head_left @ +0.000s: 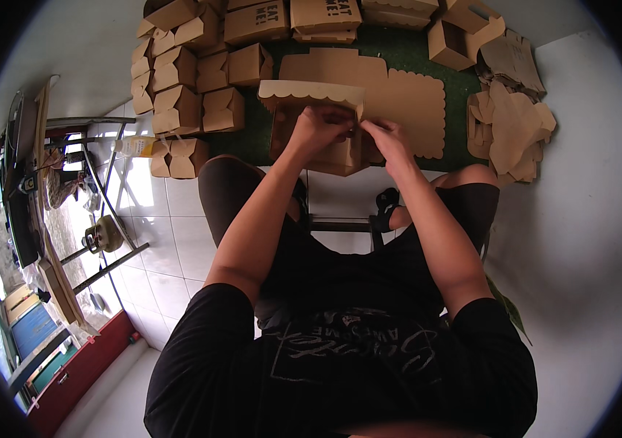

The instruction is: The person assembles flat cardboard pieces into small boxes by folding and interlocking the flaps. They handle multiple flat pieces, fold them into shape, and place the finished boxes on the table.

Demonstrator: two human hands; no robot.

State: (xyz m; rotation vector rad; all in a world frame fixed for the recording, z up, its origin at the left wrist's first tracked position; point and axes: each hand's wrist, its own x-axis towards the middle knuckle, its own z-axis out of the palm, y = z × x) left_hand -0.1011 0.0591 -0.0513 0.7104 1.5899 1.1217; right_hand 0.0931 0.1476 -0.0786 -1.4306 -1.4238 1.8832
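Note:
Both hands work on a brown cardboard box (329,157) held over the edge of a green mat (406,47), just past my knees. My left hand (318,128) grips the box's front wall below its scalloped lid flap (311,92). My right hand (387,139) pinches the same box from the right side, the fingertips of both hands nearly meeting. Under and behind the box lies a flat, unfolded box blank (398,95) with scalloped edges.
Several folded brown boxes (187,87) are stacked at the left and along the back. A pile of flat blanks (511,124) lies at the right on the white floor. A metal frame (99,197) and clutter stand on the tiles at the left.

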